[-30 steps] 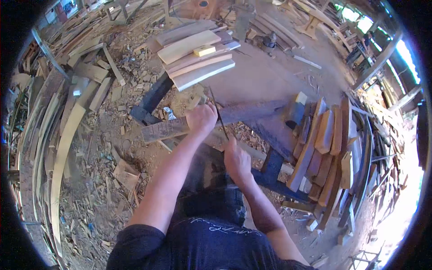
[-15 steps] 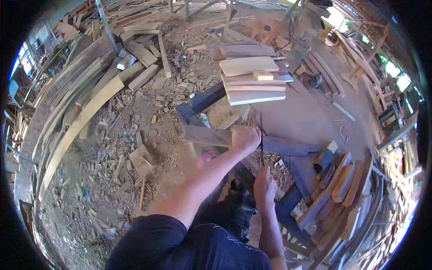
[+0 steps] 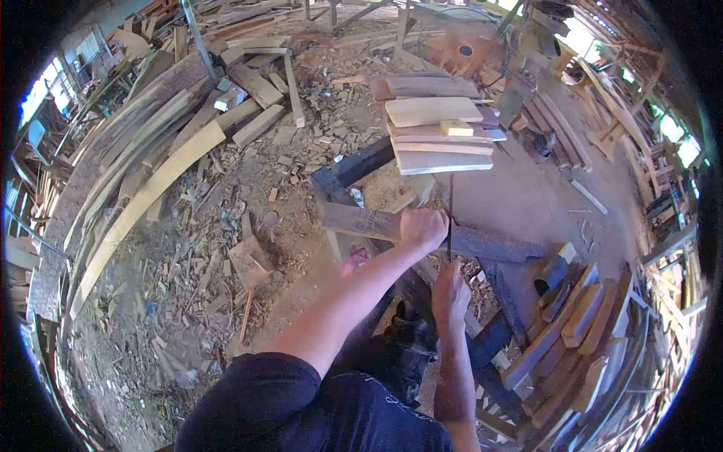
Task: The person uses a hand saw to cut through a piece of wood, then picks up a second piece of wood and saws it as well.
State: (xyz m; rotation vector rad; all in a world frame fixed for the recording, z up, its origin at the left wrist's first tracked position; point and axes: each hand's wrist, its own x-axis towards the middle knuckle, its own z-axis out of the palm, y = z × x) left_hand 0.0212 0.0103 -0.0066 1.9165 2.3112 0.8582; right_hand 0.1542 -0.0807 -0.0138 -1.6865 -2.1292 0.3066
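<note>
My left hand [image 3: 423, 230] is closed over a brown wooden board [image 3: 360, 221] that lies across a dark beam [image 3: 497, 245]; the fingertips are hidden beneath the hand. Just below and to the right, my right hand [image 3: 452, 292] is wrapped around the near end of a long thin tool, apparently a handsaw [image 3: 450, 242]. Its dark narrow blade appears edge-on, pointing away from me, and crosses the wood right beside my left fist. The handle is covered by my fingers.
Beyond the beam sits a stack of cut planks [image 3: 433, 111] with a small yellow block [image 3: 456, 128] on top. More boards [image 3: 557, 331] lean at the right. A long curved plank [image 3: 143, 200] lies left. Offcuts [image 3: 199, 279] and sawdust litter the floor.
My right hand and the thin blade have moved forward, away from my body. My left hand stays on the board. The whole view has shifted slightly.
</note>
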